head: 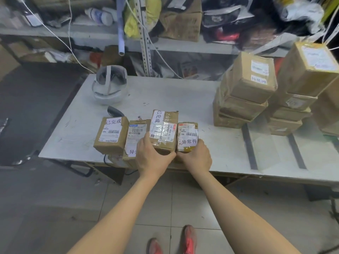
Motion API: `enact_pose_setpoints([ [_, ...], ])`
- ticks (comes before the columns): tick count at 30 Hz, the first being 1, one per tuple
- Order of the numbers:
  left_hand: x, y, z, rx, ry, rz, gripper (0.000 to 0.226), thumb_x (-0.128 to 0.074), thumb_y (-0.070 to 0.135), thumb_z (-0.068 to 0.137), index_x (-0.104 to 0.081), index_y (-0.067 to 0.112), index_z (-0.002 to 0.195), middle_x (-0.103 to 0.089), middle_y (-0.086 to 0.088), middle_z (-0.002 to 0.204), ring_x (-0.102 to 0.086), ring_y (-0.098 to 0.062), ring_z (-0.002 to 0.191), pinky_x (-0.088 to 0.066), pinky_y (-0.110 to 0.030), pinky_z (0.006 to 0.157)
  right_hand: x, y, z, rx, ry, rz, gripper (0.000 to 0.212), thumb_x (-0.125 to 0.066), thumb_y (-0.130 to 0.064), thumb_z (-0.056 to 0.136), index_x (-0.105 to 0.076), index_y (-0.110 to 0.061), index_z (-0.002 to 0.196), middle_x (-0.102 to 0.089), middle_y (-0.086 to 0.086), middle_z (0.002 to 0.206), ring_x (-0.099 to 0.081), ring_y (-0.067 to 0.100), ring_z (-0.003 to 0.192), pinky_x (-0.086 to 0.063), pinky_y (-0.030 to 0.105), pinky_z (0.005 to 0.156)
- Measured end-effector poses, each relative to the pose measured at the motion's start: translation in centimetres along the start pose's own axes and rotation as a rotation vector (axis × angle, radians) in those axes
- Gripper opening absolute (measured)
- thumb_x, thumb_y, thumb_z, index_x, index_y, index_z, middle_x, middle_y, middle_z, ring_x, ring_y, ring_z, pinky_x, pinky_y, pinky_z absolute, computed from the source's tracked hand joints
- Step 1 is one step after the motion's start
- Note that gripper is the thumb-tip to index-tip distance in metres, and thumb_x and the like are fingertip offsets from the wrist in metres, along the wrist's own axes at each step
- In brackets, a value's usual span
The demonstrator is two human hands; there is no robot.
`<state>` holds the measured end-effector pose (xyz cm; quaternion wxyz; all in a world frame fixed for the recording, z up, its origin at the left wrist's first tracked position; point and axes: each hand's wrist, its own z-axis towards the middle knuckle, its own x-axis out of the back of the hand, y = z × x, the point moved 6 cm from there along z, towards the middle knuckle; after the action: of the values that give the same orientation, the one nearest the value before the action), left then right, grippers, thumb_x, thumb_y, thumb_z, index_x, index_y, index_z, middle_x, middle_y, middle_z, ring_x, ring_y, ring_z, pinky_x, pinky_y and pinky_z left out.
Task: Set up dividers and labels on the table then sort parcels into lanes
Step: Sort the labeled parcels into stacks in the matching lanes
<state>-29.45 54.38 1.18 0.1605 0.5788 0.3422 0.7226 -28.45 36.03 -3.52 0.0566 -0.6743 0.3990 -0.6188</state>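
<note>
Four labelled parcels stand in a row near the table's (165, 92) front edge; the left hand (152, 156) clasps the near end of the tall parcel (163, 131), fingers wrapped over its top corner, while the right hand (195, 157) grips the near end of the small parcel (187, 136) just beside it, the two boxes touching; further left sit a flat parcel (134, 138) and an end parcel (111, 134), also pressed side by side. Handwritten labels are on the boxes; two dark strips (249, 147) cross the table on the right like lane dividers, though nothing lies between them. Two stacks (244, 92) wait at the far right. By my reading labelling is largely done and dividers are down; sorting into lanes has barely begun, with the stacks and this row left to place.
</note>
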Motion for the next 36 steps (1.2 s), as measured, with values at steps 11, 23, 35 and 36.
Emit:
enact_pose_setpoints([
  [11, 0.8, 1.9, 0.3, -0.053, 0.033, -0.016, 0.105, -0.085, 0.057, 0.057, -0.040, 0.017, 0.143, -0.054, -0.001, 0.131, -0.049, -0.019, 0.123, -0.047, -0.035, 0.095, 4.6, -0.8, 0.5, 0.026, 0.165, 0.070, 0.067, -0.078, -0.053, 0.065, -0.055, -0.023, 0.120, -0.069, -0.002, 0.107, -0.064, 0.022, 0.099, -0.045, 0.030, 0.073],
  [23, 0.4, 11.6, -1.3, -0.270, -0.008, -0.238, 0.097, -0.091, 0.047, 0.050, -0.049, 0.015, 0.131, -0.058, 0.000, 0.118, -0.051, -0.018, 0.108, -0.049, -0.032, 0.083, 17.7, 2.5, -3.5, 0.037, 0.496, 0.152, 0.081, -0.081, -0.054, 0.065, -0.050, -0.026, 0.134, -0.067, -0.007, 0.116, -0.062, 0.017, 0.103, -0.048, 0.031, 0.079],
  [35, -5.8, 25.8, -14.0, -0.441, -0.083, -0.319, 0.096, -0.094, 0.046, 0.051, -0.050, 0.016, 0.131, -0.060, -0.001, 0.120, -0.053, -0.016, 0.109, -0.040, -0.020, 0.077, 32.2, 17.2, -6.1, -0.026, 0.699, 0.219, 0.079, -0.081, -0.057, 0.062, -0.056, -0.026, 0.131, -0.069, -0.006, 0.113, -0.065, 0.019, 0.100, -0.056, 0.038, 0.082],
  [36, -6.6, 27.1, -15.3, -0.444, -0.082, -0.319, 0.096, -0.094, 0.047, 0.051, -0.050, 0.016, 0.132, -0.060, -0.001, 0.121, -0.053, -0.015, 0.110, -0.038, -0.017, 0.077, 33.6, 19.0, -6.1, -0.027, 0.703, 0.226, 0.080, -0.080, -0.058, 0.061, -0.056, -0.026, 0.130, -0.069, -0.005, 0.113, -0.065, 0.019, 0.100, -0.056, 0.039, 0.082],
])
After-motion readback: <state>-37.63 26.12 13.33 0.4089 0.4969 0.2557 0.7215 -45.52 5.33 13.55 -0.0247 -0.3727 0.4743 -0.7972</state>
